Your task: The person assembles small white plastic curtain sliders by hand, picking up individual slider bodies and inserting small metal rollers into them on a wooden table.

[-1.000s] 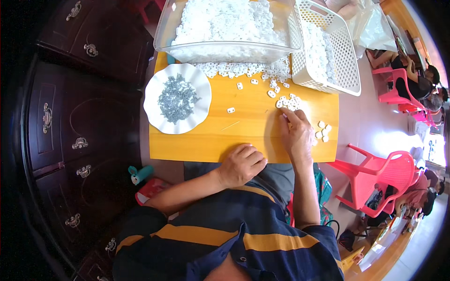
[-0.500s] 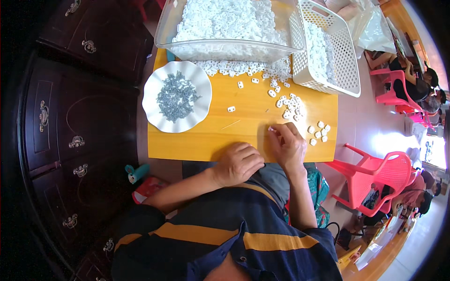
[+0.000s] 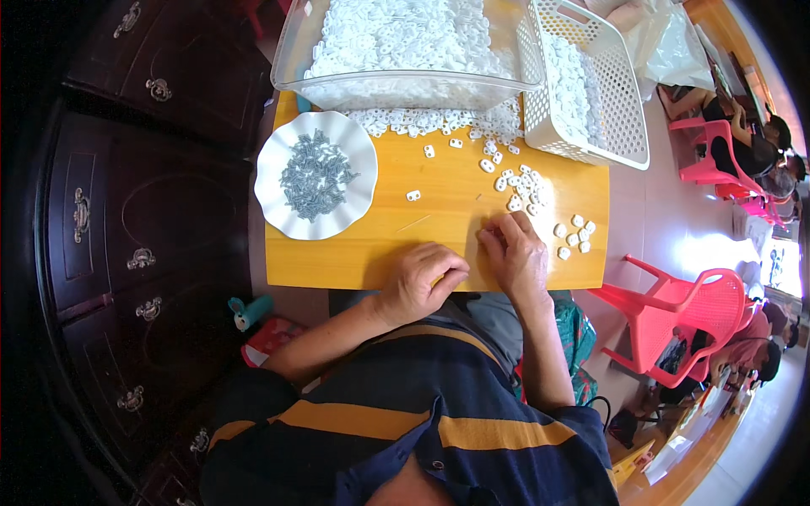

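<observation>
- Pieces (image 3: 514,181), white, just beyond right hand (image 3: 516,257)
- Right hand curled; cannot tell if pinching
- Left hand (image 3: 422,274) beside it, loosely curled; grip unclear

Workshop-like room: loose white parts (image 3: 515,204), worktable (image 3: 337,266), seated co-workers (image 3: 742,156)

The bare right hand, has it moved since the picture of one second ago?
Yes. Against the yellow wooden table, the bare right hand has moved leftward and closer to the near edge.
</observation>
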`<action>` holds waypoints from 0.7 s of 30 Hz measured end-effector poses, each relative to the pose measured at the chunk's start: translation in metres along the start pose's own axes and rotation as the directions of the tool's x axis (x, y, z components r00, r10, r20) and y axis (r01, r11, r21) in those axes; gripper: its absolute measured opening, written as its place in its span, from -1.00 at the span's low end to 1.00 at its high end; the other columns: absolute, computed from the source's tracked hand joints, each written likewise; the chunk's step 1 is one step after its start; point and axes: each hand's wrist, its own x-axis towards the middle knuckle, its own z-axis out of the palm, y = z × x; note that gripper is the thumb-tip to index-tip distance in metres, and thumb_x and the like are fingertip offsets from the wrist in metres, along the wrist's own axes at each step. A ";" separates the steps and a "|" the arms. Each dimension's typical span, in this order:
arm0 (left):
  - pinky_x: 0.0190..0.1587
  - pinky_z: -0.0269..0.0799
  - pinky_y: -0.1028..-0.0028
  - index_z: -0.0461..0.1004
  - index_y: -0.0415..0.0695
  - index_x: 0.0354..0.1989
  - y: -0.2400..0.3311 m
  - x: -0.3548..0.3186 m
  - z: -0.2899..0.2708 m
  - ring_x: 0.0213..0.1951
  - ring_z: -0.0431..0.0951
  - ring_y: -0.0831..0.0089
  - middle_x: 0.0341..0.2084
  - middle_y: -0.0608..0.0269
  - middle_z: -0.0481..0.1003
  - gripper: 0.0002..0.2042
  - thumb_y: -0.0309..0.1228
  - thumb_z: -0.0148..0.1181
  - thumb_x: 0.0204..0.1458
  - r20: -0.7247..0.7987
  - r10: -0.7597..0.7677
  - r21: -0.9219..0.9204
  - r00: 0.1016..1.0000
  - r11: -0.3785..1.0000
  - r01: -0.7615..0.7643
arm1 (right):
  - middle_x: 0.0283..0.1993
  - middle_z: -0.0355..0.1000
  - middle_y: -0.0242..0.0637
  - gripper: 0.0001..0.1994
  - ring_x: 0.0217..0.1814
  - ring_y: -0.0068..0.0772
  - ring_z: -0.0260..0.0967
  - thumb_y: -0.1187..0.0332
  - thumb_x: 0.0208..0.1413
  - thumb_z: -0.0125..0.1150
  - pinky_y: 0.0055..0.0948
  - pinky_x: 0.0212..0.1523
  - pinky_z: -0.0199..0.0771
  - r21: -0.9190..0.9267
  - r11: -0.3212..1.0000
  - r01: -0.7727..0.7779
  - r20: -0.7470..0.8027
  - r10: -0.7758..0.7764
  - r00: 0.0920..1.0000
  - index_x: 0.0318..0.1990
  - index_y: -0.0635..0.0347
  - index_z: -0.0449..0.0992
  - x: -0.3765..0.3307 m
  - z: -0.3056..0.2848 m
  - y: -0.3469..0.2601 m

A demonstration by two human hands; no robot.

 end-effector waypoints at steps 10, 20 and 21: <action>-0.27 0.48 0.37 0.48 -0.22 -0.32 0.005 0.010 -0.005 -0.34 0.57 0.20 -0.39 0.11 0.52 -0.90 -0.63 0.27 0.04 -0.013 -0.054 -0.103 0.998 0.993 0.052 | -0.40 0.49 -0.28 -0.85 -0.46 -0.29 0.47 0.34 0.14 0.33 -0.34 -0.43 0.45 0.260 0.959 -0.114 0.230 0.054 0.972 -0.26 0.20 0.51 -0.012 -0.004 -0.007; -0.19 0.48 0.44 0.51 -0.26 -0.32 0.010 0.014 -0.006 -0.26 0.57 0.33 -0.26 0.10 0.53 -0.93 -0.57 0.29 0.07 -0.025 -0.108 -0.173 0.994 0.980 0.102 | -0.41 0.38 -0.60 -0.84 -0.49 -0.79 0.13 0.33 0.26 0.25 -0.69 -0.48 0.10 0.754 0.256 -0.605 0.609 0.073 0.790 -0.12 0.21 0.57 -0.020 -0.016 0.000; -0.16 0.46 0.44 0.52 -0.26 -0.33 0.010 0.014 -0.006 -0.25 0.56 0.33 -0.26 0.10 0.53 -0.93 -0.55 0.30 0.08 -0.030 -0.138 -0.187 0.990 0.974 0.130 | -0.41 0.38 -0.60 -0.84 -0.49 -0.79 0.13 0.33 0.26 0.25 -0.69 -0.48 0.10 0.755 0.252 -0.605 0.608 0.074 0.790 -0.12 0.21 0.57 -0.021 -0.016 0.001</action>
